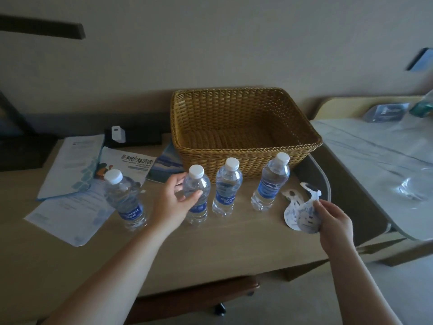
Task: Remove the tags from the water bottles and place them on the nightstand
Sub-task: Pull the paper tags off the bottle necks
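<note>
Our left hand (174, 200) grips 2nd clear plastic water bottle (196, 195) w/ white cap, steadying it, while right hand (332, 221) pinches removed white paper tags (302, 214).

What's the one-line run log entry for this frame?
left hand: gripping second bottle | right hand: holding removed tags | bottles: four upright, no tags on necks | basket: empty

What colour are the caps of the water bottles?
White, on all four water bottles; the caps show best in the head view.
</note>
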Demonstrator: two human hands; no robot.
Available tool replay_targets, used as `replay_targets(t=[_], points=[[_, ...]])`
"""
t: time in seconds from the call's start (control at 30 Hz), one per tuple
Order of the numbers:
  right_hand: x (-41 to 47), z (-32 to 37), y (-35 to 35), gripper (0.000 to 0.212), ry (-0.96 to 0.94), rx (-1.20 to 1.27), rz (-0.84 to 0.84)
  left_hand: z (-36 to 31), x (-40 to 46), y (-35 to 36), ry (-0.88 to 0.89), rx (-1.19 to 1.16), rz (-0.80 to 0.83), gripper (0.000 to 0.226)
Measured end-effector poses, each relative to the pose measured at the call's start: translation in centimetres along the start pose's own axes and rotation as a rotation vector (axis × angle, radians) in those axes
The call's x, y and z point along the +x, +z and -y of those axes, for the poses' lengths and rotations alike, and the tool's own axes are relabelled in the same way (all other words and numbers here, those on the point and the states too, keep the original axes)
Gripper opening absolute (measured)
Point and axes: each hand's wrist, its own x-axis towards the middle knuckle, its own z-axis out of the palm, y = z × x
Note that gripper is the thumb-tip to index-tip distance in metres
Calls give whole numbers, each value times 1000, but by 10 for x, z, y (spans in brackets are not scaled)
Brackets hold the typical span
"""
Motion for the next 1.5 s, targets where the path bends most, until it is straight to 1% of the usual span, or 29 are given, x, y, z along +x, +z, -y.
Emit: replay_targets(t=[0.07,0.1,0.17,0.3,0.4,0.53,0.67,0.8,0.93,1.0,1.07,1.17,1.2,1.23,1.3,1.37,1.5], points=[[20,-9,3,14,21,-136,-69,1,1,2,8,22,-16,47],[29,-12,5,14,20,-191,-74,1,1,4,12,25,-24,47],[46,-16,10,14,8,-287,-45,2,1,5,16,4,-34,48],[67,-23,17,7,-14,-452,-22,1,0,6,12,-47,-33,46],[73,-29,18,14,-45,-558,-43,-1,-1,6,3,-54,-37,47],[71,-30,21,21,-36,-596,-72,-1,-1,6,0,-64,-37,47],[64,-25,23,26,-55,-619,-64,0,-1,5,-4,-35,-29,47],[45,-14,21,31,-146,-636,-67,0,-1,4,-6,-2,-31,47],[3,-3,30,26,-262,-571,-58,-1,-1,3,-1,4,-25,47],[-29,1,42,22,-344,-522,-15,-1,-1,2,-8,39,-9,48],[-63,4,60,19,-451,-473,73,0,-1,1,-7,74,-4,52],[-109,11,92,17,-619,-499,241,-1,-3,-4,-88,15,42,76],[-120,13,102,18,-654,-495,284,-3,-6,-7,-114,7,56,80],[-130,16,111,19,-681,-486,318,-4,-9,-12,-112,26,55,79],[-143,21,129,20,-716,-462,363,-10,-17,-25,-27,104,14,69],[-152,24,143,24,-712,-448,390,-16,-26,-40,116,177,-80,56],[-160,24,167,46,-681,-463,427,-23,-43,-71,370,282,-314,35]])
